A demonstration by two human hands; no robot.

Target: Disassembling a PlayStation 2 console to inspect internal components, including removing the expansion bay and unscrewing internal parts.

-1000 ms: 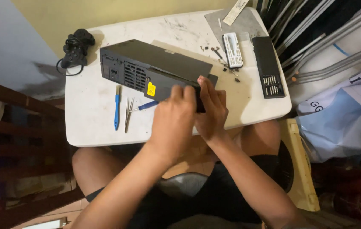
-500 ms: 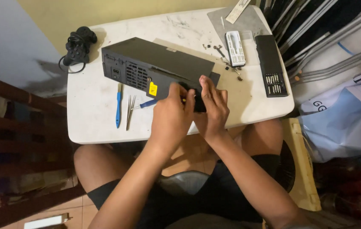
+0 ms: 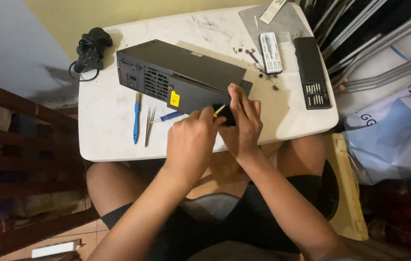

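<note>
Your left hand (image 3: 193, 140) grips closed a small yellow-tipped tool (image 3: 219, 110) | your right hand (image 3: 241, 123) presses fingers flat on black game console (image 3: 181, 77) | console lies on white table (image 3: 109, 140)

On the white bench (image 3: 109, 140) lie one black box-shaped game console (image 3: 179, 79), one black corded controller (image 3: 89, 48), one blue plastic pry tool (image 3: 136, 118), one pair of metal tweezers (image 3: 149, 124), two bit cases (image 3: 270, 52), and two hands (image 3: 215, 133).
</note>
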